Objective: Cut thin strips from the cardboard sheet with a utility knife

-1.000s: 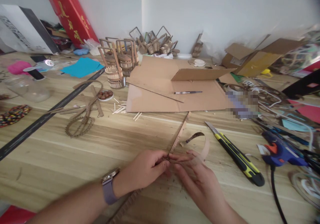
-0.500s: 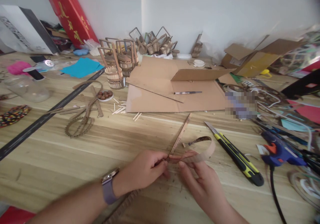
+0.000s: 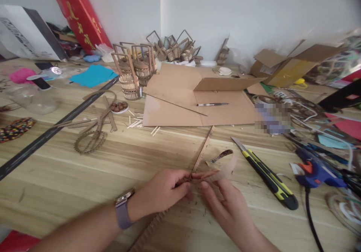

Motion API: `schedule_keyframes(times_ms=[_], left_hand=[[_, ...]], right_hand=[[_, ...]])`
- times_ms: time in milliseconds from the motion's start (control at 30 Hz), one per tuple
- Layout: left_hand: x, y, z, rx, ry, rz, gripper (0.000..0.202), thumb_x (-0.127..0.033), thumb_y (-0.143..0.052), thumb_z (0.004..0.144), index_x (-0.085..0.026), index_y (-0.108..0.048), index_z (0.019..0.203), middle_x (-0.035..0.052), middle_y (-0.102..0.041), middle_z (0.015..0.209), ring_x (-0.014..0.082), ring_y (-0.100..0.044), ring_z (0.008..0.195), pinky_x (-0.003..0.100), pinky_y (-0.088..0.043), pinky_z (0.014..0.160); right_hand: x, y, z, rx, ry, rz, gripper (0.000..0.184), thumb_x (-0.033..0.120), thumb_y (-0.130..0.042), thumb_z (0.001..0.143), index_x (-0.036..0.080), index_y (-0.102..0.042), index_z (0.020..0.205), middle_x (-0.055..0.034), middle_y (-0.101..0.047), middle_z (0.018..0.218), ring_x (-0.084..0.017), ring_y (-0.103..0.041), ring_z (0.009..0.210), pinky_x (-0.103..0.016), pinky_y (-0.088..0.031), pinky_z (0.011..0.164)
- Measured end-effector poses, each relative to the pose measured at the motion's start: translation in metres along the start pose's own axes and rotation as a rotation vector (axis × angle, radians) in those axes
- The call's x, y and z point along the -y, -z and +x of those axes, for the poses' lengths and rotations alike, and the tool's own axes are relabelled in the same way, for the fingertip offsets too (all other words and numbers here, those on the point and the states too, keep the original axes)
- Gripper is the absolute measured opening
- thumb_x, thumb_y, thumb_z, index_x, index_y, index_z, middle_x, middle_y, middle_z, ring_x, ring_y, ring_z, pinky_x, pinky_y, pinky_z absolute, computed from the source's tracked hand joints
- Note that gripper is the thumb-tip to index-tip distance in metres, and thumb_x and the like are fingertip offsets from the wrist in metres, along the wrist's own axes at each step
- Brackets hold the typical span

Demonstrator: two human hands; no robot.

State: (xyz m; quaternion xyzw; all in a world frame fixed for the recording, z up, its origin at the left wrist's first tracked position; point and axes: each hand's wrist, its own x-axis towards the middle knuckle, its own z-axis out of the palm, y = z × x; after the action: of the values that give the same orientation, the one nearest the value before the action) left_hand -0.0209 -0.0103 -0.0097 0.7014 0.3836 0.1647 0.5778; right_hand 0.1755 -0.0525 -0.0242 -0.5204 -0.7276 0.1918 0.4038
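My left hand [image 3: 166, 190], with a watch [image 3: 124, 203] on its wrist, is closed in a pinch on a long brown notched strip [image 3: 201, 154]. One end of that strip points away over the table; the other [image 3: 149, 227] passes under the hand toward me. My right hand [image 3: 229, 199] pinches a thin, pale brown curled strip [image 3: 217, 175] close beside the left fingertips. A dark, printed curl [image 3: 221, 156] lies just beyond my right hand and seems to belong to this thin strip. Where the two strips meet is hidden by my fingers.
A yellow-black utility knife [image 3: 266, 175] and a blue glue gun [image 3: 316, 169] lie on the right. Flat cardboard [image 3: 175, 109] bears a pen [image 3: 213, 104]. Small slatted baskets [image 3: 129, 79], a bowl of brown beads [image 3: 119, 107], short sticks [image 3: 135, 122] and looped notched strips [image 3: 90, 141] are further left.
The far end of the notched strip has swung slightly left. The curled strip has shifted and is blurred at its bend. Both hands have stayed almost in place.
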Motion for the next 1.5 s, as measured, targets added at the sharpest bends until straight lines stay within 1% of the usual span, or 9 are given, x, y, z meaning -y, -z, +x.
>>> schedule_keyframes(times_ms=[100,233,333,400,567,833,1033,1167,1500], left_hand=[[-0.0019,-0.0002,0.0005,-0.004,-0.015,-0.04,0.025,-0.029,-0.049,0.095,-0.017,-0.068,0.106,0.0019,-0.074,0.087,0.016,-0.067,0.077,0.021,-0.046,0.066],[-0.0013,-0.0003,0.0014,-0.041,-0.044,0.028,0.024,-0.029,-0.05,0.094,-0.017,-0.069,0.102,0.0005,-0.072,0.085,0.0146,-0.062,0.072,0.021,-0.04,0.06],[-0.0002,-0.0005,0.0006,-0.029,-0.053,0.022,0.026,-0.032,-0.049,0.095,-0.016,-0.068,0.102,0.0016,-0.071,0.085,0.0152,-0.061,0.073,0.021,-0.041,0.061],[0.0,-0.0006,-0.0002,-0.013,-0.044,0.002,0.028,-0.035,-0.049,0.095,-0.015,-0.068,0.101,0.0027,-0.07,0.084,0.016,-0.062,0.073,0.022,-0.042,0.062],[0.0002,0.0001,0.0009,-0.014,-0.046,-0.02,0.028,-0.037,-0.049,0.096,-0.016,-0.067,0.102,0.0032,-0.072,0.088,0.0164,-0.064,0.077,0.022,-0.044,0.065],[0.0009,-0.0012,0.0019,-0.018,-0.018,-0.008,0.028,-0.035,-0.046,0.096,-0.015,-0.066,0.096,0.0051,-0.073,0.087,0.0176,-0.067,0.078,0.023,-0.047,0.066],[-0.0002,-0.0005,0.001,-0.026,-0.007,0.046,0.026,-0.025,-0.044,0.095,-0.016,-0.068,0.092,0.003,-0.075,0.085,0.0163,-0.069,0.076,0.022,-0.045,0.063],[-0.0024,0.0003,0.0008,-0.033,0.0,0.059,0.025,-0.024,-0.045,0.095,-0.016,-0.068,0.09,0.0025,-0.075,0.083,0.0161,-0.068,0.074,0.022,-0.045,0.062],[0.0012,0.0002,0.0014,-0.023,-0.049,0.02,0.031,-0.038,-0.044,0.099,-0.015,-0.066,0.095,0.0036,-0.072,0.086,0.0159,-0.066,0.076,0.022,-0.045,0.065]], right_hand=[[0.0026,0.0015,0.0009,0.02,0.013,-0.034,0.014,0.029,-0.056,0.091,0.025,-0.063,0.103,-0.0042,-0.073,0.094,-0.018,-0.071,0.085,-0.028,-0.057,0.07],[0.0064,0.0024,0.0047,0.034,0.107,-0.087,0.014,0.029,-0.062,0.087,0.026,-0.065,0.1,-0.0033,-0.073,0.091,-0.02,-0.07,0.084,-0.032,-0.057,0.07],[0.0058,0.0011,0.0057,0.043,0.134,-0.083,0.007,0.026,-0.06,0.088,0.026,-0.066,0.089,-0.0037,-0.074,0.091,-0.021,-0.07,0.088,-0.033,-0.057,0.073],[0.0045,0.0005,0.0056,0.049,0.152,-0.065,0.01,0.024,-0.058,0.09,0.026,-0.067,0.085,-0.0033,-0.074,0.091,-0.02,-0.07,0.091,-0.033,-0.057,0.075],[0.0047,0.0022,0.0062,0.011,0.199,-0.089,0.009,0.023,-0.059,0.089,0.026,-0.067,0.089,-0.0011,-0.076,0.089,-0.019,-0.072,0.086,-0.033,-0.056,0.078],[0.0057,0.0034,0.0068,0.002,0.185,-0.105,0.009,0.024,-0.057,0.089,0.026,-0.066,0.09,-0.0012,-0.077,0.088,-0.019,-0.072,0.084,-0.036,-0.055,0.085],[0.0067,0.0052,0.0074,-0.027,0.147,-0.108,0.011,0.028,-0.056,0.09,0.026,-0.066,0.092,-0.002,-0.077,0.085,-0.02,-0.072,0.085,-0.032,-0.058,0.077],[0.0068,0.0053,0.0075,-0.022,0.126,-0.084,0.011,0.026,-0.056,0.089,0.026,-0.067,0.091,-0.0021,-0.077,0.085,-0.02,-0.072,0.084,-0.032,-0.058,0.076],[0.0095,0.0034,0.0075,0.036,0.182,-0.06,0.011,0.02,-0.057,0.089,0.027,-0.064,0.095,-0.0013,-0.075,0.089,-0.018,-0.071,0.084,-0.031,-0.056,0.076]])
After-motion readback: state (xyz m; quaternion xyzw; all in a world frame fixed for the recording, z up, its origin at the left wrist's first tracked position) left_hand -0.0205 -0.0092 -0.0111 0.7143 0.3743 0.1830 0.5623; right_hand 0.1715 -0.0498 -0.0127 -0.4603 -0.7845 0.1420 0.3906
